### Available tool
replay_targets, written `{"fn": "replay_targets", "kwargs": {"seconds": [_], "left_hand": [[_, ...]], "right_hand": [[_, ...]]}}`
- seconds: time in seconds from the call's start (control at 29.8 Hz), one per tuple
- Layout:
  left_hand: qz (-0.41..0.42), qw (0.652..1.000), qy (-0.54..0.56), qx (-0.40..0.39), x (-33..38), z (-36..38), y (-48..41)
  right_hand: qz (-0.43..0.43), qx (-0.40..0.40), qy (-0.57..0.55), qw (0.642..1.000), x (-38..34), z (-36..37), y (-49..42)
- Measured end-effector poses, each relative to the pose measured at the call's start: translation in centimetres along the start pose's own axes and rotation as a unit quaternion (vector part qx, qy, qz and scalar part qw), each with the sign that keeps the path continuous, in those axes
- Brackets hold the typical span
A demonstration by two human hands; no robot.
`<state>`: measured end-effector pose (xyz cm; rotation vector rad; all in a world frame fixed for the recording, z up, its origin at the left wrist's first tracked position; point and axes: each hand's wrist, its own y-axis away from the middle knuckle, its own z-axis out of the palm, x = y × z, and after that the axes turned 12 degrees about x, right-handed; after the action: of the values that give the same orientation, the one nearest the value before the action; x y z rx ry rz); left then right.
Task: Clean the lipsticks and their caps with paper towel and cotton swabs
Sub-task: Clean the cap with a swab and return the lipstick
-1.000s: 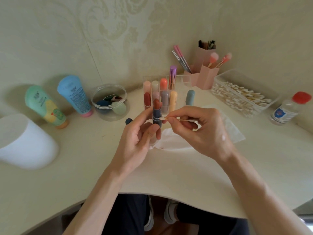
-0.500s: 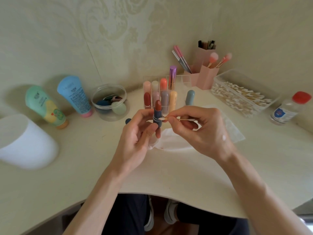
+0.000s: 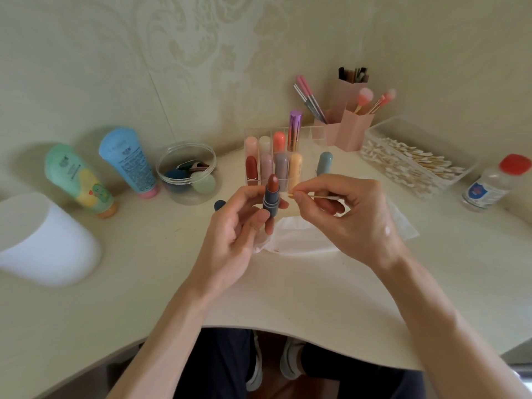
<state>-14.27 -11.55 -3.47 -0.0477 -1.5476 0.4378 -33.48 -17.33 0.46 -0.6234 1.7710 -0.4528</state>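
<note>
The left hand (image 3: 230, 226) holds the open lipstick (image 3: 271, 197) upright above the table (image 3: 144, 269), thumb and fingers curled round the blue-grey lower case, the brown-red stick standing bare at the top. The right hand (image 3: 354, 217) pinches a cotton swab (image 3: 313, 196) between thumb and forefinger close to its left end, which points at the lipstick's collar from just beside it. Whether the tip touches cannot be told. A paper towel (image 3: 302, 240) lies flat on the table under both hands, and a small dark cap (image 3: 219, 205) sits near the left hand. The lipstick is probably light, its plastic case stiff and smooth enough to slip in a loose hold, so the lower barrel is the sensible place to grip it. The coloured stick itself looks soft and waxy — likely to smear, dent or snap under sideways pressure — so it is best left untouched by the fingers. The swab is thin and would likely bend if held far back, so the pinch near the working end suits fine, gentle strokes round the collar.
</note>
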Motion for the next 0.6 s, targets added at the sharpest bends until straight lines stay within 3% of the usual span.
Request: {"fn": "replay_targets", "kwargs": {"seconds": [0.37, 0.6], "left_hand": [[-0.007, 1.0, -0.001, -0.003, 0.1, 0.0, 0.1], [-0.003, 0.995, 0.013, 0.101, 0.2, 0.4, -0.9]], "right_hand": [[-0.005, 0.025, 0.059, 0.998, 1.2, 0.0, -0.3], [0.116, 0.045, 0.079, 0.989, 2.8, -1.4, -1.0]]}}
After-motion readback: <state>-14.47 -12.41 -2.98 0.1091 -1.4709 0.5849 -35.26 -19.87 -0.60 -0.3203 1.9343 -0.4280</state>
